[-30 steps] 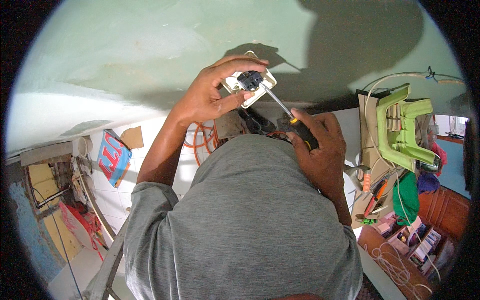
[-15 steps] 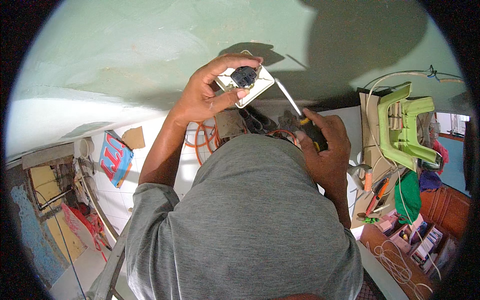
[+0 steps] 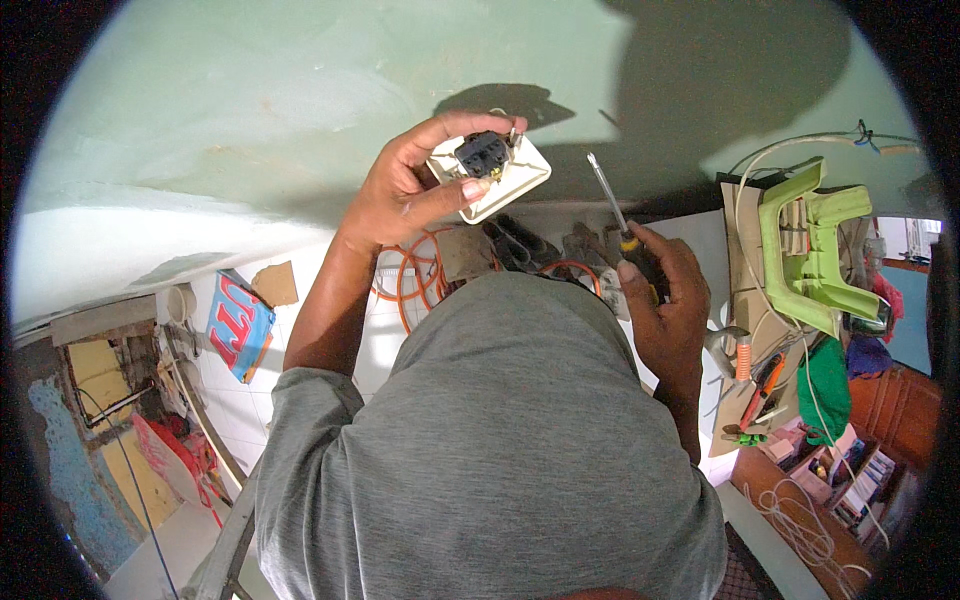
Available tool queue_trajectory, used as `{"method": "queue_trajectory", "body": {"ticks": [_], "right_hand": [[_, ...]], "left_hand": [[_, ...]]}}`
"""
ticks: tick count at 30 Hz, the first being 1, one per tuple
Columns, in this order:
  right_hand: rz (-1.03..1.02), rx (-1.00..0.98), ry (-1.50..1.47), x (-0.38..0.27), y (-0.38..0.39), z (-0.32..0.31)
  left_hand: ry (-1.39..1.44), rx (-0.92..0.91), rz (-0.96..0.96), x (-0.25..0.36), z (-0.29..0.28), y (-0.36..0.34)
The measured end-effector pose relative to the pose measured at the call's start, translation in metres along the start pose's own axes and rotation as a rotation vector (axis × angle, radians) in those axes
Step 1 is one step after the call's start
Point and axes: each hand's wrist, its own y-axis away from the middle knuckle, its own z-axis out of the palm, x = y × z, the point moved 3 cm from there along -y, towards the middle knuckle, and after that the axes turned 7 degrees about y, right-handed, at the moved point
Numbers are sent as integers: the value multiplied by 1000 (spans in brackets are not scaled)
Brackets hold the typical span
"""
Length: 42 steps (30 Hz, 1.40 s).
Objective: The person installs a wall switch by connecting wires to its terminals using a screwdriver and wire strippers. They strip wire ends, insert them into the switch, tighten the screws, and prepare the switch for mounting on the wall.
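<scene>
My left hand (image 3: 398, 190) grips a cream wall socket (image 3: 525, 180) in front of the green wall. Thumb and fingers clamp it by opposite sides, and its back faces me, with a black block (image 3: 480, 152) and small brass-coloured terminals in the middle. To the right, my right hand (image 3: 675, 305) is closed round the black and yellow handle of a screwdriver (image 3: 606, 192). The bare metal shaft points up and left, its tip apart from the socket. Part of the handle is hidden by my fingers.
Orange cable (image 3: 404, 285) loops below my left hand. On the right are a light green plastic stool (image 3: 785, 275), a hammer with an orange grip (image 3: 743, 358), red-handled pliers (image 3: 762, 393) and coiled white cable (image 3: 800, 520). A blue and red board (image 3: 243, 325) leans at left.
My right hand and the screwdriver have moved right, drawing the tip away from the socket's edge. The socket has turned slightly in my left hand.
</scene>
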Motion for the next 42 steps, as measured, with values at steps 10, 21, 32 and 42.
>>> {"method": "queue_trajectory", "body": {"ticks": [10, 21, 32, 42], "right_hand": [[-9, -2, -104, 17, 10, -6], [411, 462, 594, 154, 82, -111], [789, 108, 1020, 353, 189, -174], [680, 14, 1301, 448, 203, -189]], "left_hand": [[-292, -50, 111, -6, 18, -15], [-319, 99, -98, -12, 6, 22], [-330, -9, -57, 6, 17, 3], [-312, -125, 143, 33, 52, -36]]}}
